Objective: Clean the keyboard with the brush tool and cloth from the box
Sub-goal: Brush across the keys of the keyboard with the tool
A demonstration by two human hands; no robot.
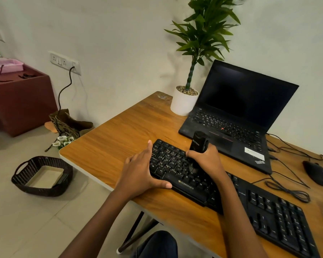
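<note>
a person's 2 hands work at 1 black zebronics keyboard (186, 183) lying on a wooden desk (119, 142). the right hand (207, 159) is wrapped round 1 black brush tool (198, 142), held upright with its bristles down on the letter keys. the left hand (142, 172), fingers straight and spread, rests against the keyboard's left end, thumb along the front edge, holding nothing. behind stand 1 open thinkpad laptop (241, 112) and 1 potted plant (184, 103); 1 mouse (316, 173) lies at right. 1 woven basket (26, 185) sits on the floor.
</note>
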